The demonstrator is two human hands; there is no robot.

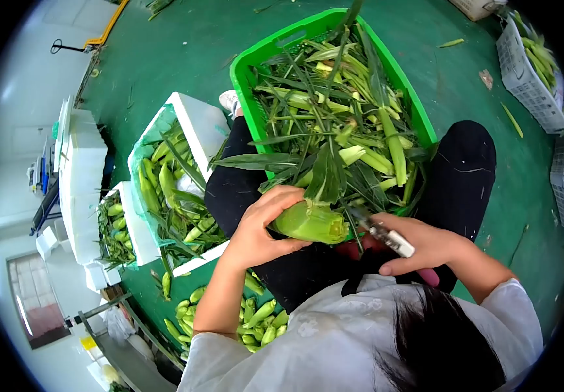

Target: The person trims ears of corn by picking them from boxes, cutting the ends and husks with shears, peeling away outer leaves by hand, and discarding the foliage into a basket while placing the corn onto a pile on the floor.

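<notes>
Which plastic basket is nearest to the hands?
The green basket heaped with leaves and stalks, between the person's legs; the pale baskets stand farther away, near the picture's right edge.

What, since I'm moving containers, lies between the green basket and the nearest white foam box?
The head view shows the person's left leg, white shoe and green floor there.
</notes>
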